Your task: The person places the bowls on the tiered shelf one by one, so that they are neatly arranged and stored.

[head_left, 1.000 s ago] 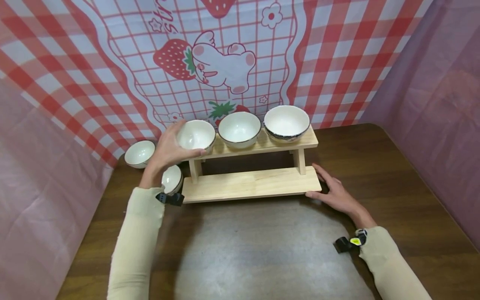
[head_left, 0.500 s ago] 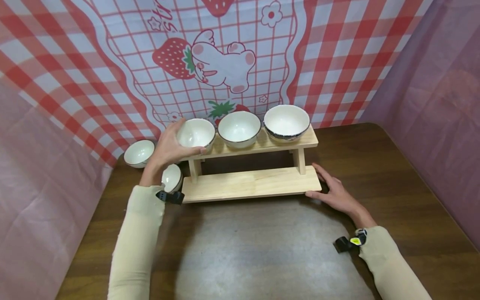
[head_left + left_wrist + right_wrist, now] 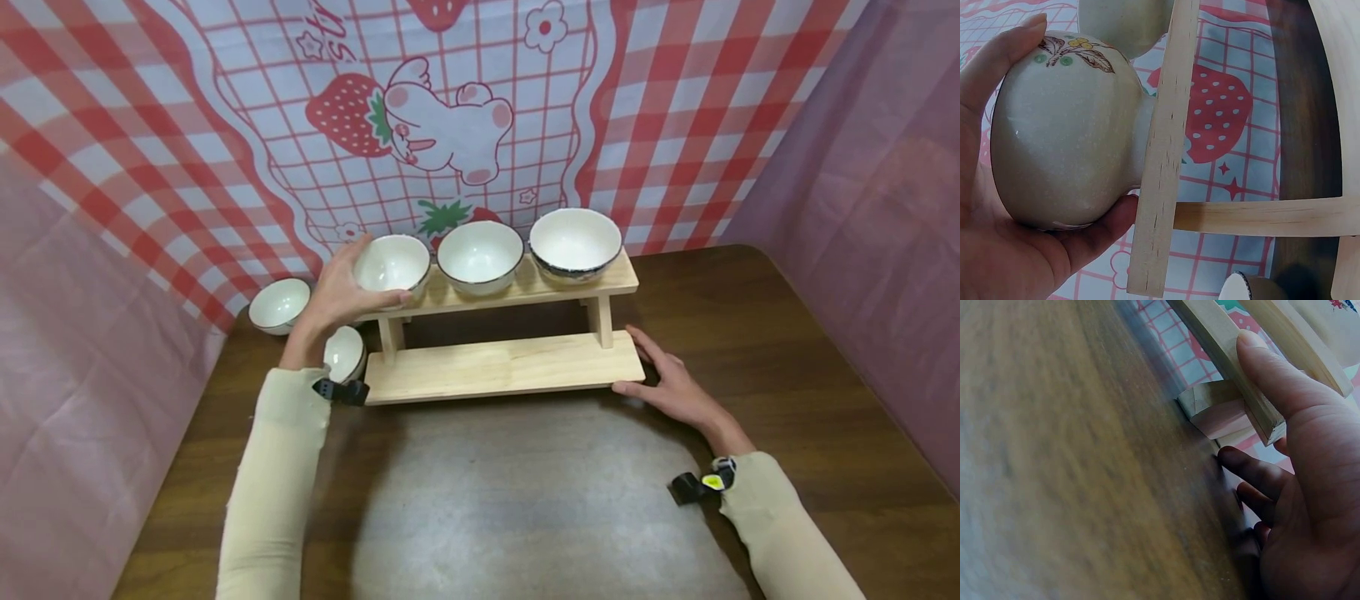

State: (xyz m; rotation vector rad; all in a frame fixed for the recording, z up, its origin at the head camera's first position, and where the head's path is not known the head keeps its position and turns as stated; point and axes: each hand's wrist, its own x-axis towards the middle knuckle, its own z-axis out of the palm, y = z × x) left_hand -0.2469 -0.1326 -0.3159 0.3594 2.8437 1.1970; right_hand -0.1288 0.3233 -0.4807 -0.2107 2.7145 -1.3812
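A two-tier wooden stand (image 3: 502, 367) holds three white bowls in a row on its upper board. With thumb in front and fingers behind, my left hand (image 3: 341, 292) grips the left bowl (image 3: 393, 268); in the left wrist view this bowl (image 3: 1069, 137) shows a leaf-and-flower pattern, and its foot meets the board's edge. Beside it stand the middle bowl (image 3: 480, 257) and the right bowl (image 3: 575, 242), which has a dark patterned outside. My right hand (image 3: 671, 387) holds the right end of the lower board, its thumb (image 3: 1266, 369) on the board's edge.
Two more white bowls are on the brown table (image 3: 787, 400) left of the stand: one bowl (image 3: 280, 305) at the back, another bowl (image 3: 345, 354) by the lower board, partly behind my left wrist. A checked strawberry cloth (image 3: 465, 125) hangs close behind the stand.
Both hands keep their places on the left bowl and the stand. Only a very slight shift of the whole head view shows.
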